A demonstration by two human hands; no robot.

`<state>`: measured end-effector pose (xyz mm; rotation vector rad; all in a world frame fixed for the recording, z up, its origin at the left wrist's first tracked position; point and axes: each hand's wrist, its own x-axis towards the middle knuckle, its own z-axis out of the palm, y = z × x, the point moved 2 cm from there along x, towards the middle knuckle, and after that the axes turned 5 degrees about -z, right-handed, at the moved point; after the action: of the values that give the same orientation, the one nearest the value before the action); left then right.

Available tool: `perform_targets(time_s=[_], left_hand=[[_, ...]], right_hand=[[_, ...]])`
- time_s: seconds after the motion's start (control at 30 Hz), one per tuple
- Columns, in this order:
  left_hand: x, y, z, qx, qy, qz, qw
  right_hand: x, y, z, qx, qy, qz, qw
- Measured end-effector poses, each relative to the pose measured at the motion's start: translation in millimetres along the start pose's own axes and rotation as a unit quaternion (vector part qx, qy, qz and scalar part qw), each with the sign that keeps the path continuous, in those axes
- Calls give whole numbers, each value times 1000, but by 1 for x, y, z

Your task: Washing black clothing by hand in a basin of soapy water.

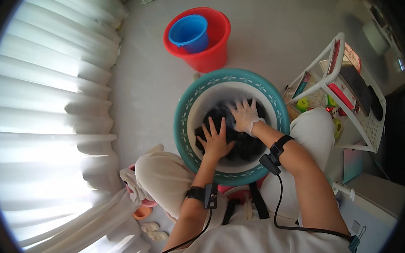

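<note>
A round basin point(187, 106) with a wide teal rim and pale inside stands before me between my knees. Cloudy water and a black fabric item point(244, 146), seemingly a garment, lie in it. My left hand point(216, 141), bare, rests with spread fingers on the cloth's left part. My right hand point(245, 117) wears a thin translucent glove and presses on the far right part, fingers apart. Neither hand grips anything. What lies under the palms and the murky water is hidden.
Beyond the basin stands a red bucket point(211, 59) with a blue bucket point(189, 33) inside. A white rolling cart point(350, 118) holding books and small items is at right. White curtains point(51, 100) hang at left. Slippers point(155, 231) and an orange container point(142, 212) sit lower left.
</note>
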<state>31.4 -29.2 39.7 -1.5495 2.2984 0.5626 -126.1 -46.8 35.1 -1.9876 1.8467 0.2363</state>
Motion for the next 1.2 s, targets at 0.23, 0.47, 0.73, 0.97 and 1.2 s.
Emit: perform_targets(time_s=[0.23,0.47,0.73,0.97,1.2], left_hand=[[18,-13,22,-71,-101,32,992],[-1,5,4,-102,-108,27,988],[-35,-13,-34,-371,69,49,925],[-67,16,-30,-548,-297,147,768],[-66,36,-15,-783,-431,123,431]], right_hand=[[14,-5,3,-37,32,-14,999],[18,24,-7,263,19,66,962],[-26,7,-54,409,63,-91,906],[-98,-43,-160,381,180,-186,887],[-137,-87,-217,350,263,-143,887]])
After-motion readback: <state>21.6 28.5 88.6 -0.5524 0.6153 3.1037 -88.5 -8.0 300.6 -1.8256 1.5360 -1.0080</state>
